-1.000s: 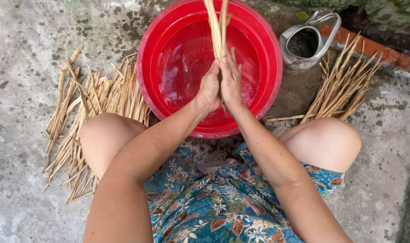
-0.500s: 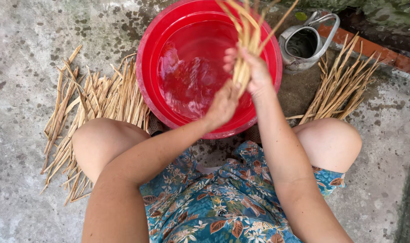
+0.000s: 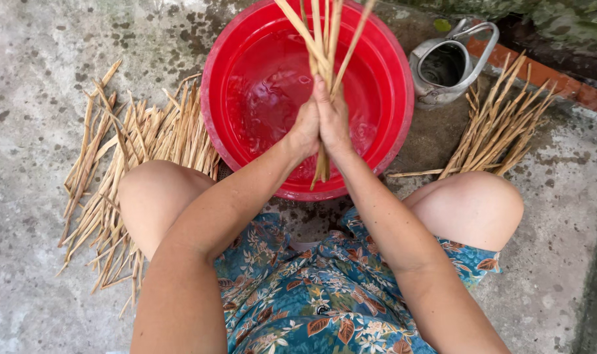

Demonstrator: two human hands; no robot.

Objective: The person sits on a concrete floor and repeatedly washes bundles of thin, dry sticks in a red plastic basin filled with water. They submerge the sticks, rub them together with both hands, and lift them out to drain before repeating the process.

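My left hand point(image 3: 305, 128) and my right hand point(image 3: 332, 118) are pressed palm to palm around a small bundle of tan straw stalks point(image 3: 325, 39). The stalks stand nearly upright over a round red basin point(image 3: 220, 118) that holds water. Their tops fan out above my fingers and their lower ends stick out below my palms, near the basin's front rim. I sit low behind the basin with a knee on either side of it.
A large pile of dry straw stalks point(image 3: 115, 177) lies on the concrete floor to the left. A smaller pile of straw point(image 3: 498, 128) lies to the right. A metal kettle point(image 3: 446, 65) stands behind it, next to the basin.
My hands have come back together at the basin's middle after sliding apart. The bundle, tilted and spread to the right before, now stands upright between my palms.
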